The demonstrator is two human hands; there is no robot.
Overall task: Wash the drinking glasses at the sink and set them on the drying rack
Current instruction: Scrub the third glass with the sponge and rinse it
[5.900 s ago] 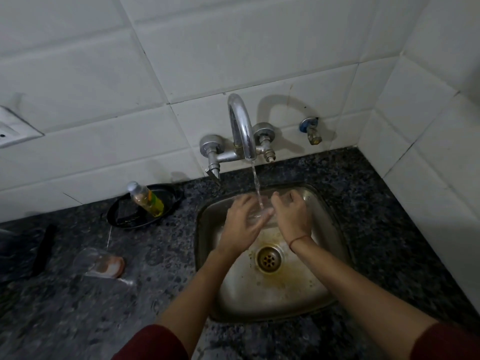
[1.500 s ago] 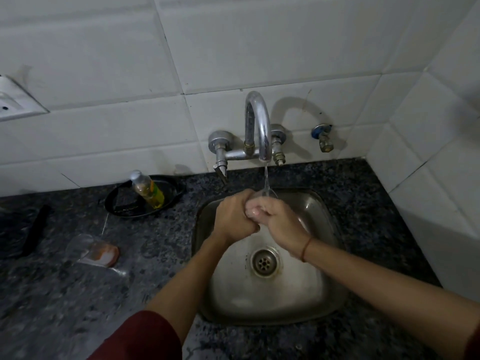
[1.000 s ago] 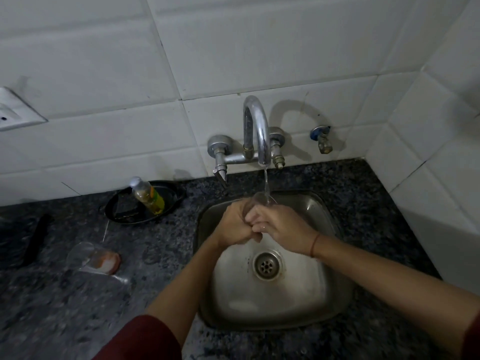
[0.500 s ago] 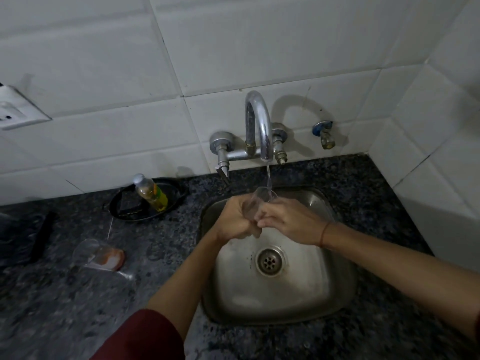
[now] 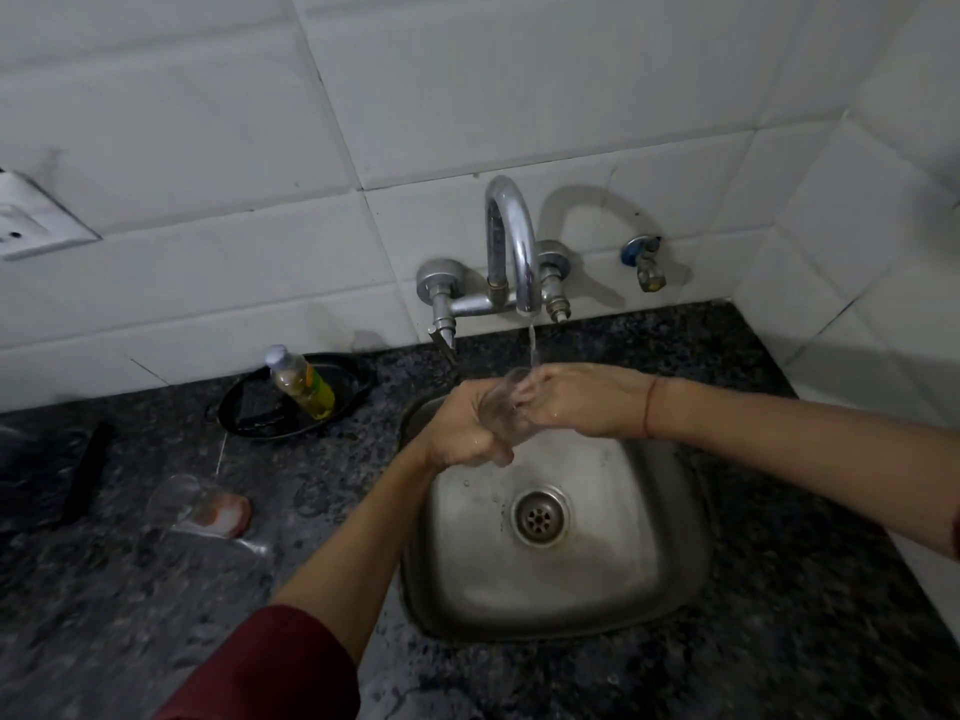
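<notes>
1. A clear, smooth, tapering drinking glass (image 5: 503, 407) is held tilted above the square brushed-steel sink (image 5: 571, 600). Its mouth sits under the thin water stream (image 5: 532, 345) from the curved chrome tap (image 5: 511, 236).
2. The left hand (image 5: 462, 433) is wrapped around the glass's lower body.
3. The right hand (image 5: 576, 405) curls its wet fingers over the rim.
4. On the dark speckled stone counter (image 5: 156, 641), to the left, a second clear glass (image 5: 179, 504) lies on its side.
5. Further back, a black oval dish (image 5: 234, 418) holds a small plastic bottle (image 5: 301, 381) of yellowish liquid.
</notes>
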